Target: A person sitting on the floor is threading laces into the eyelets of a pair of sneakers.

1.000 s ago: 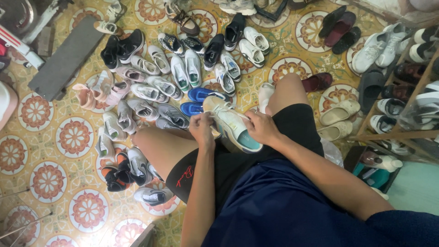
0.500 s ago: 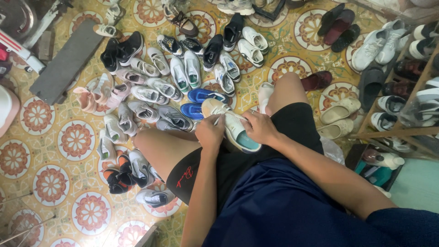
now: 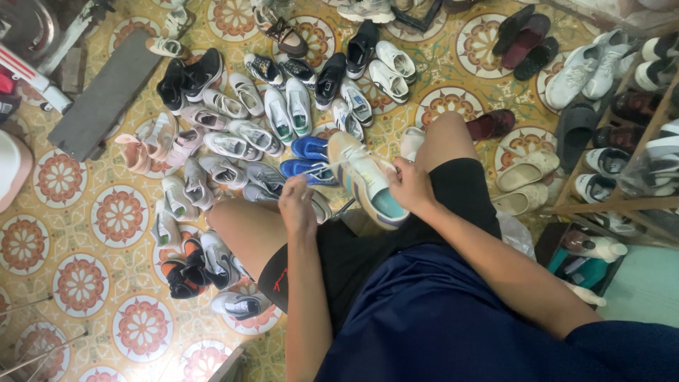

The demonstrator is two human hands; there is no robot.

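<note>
While on lap, sneaker [image 3: 364,180], lace [image 3: 332,164] pulled by both hands.

The tiled floor [image 3: 78,283], yellow with round red-and-white medallions, carries nearly everything; a spread of sneakers [image 3: 240,134] in white, grey and pink fills the middle toward eleven o'clock; a blue pair [image 3: 308,157] lies at the centre; black shoes [image 3: 189,76] sit further toward eleven; dark sandals [image 3: 527,32] lie at one o'clock; beige slides [image 3: 527,180] rest at three o'clock; a grey board [image 3: 106,95] lies flat at ten o'clock.
</note>
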